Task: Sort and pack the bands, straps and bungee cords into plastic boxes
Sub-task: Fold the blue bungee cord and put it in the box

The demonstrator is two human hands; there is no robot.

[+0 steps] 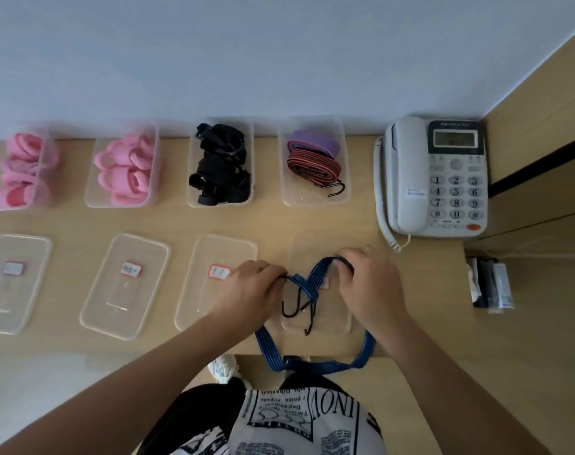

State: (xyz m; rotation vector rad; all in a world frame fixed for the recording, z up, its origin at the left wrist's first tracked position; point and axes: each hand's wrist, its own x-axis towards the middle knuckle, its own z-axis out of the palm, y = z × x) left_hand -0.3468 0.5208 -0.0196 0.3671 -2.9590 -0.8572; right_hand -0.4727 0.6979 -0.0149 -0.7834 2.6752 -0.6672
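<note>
Four clear plastic boxes (315, 195) along the bench (181, 221) sit filled, lids off, while left hand (251, 287) and right hand (368, 280) grip the blue bungee cord (312, 277), folding it above a lid.

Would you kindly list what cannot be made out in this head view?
- Lid labels: writing too small and blurred.
- Leftmost box: cut by the left edge.
- Fourth lid's label: hidden by the blue bungee cord.
- Left hand, right hand: fingertips curl out of sight.
</note>
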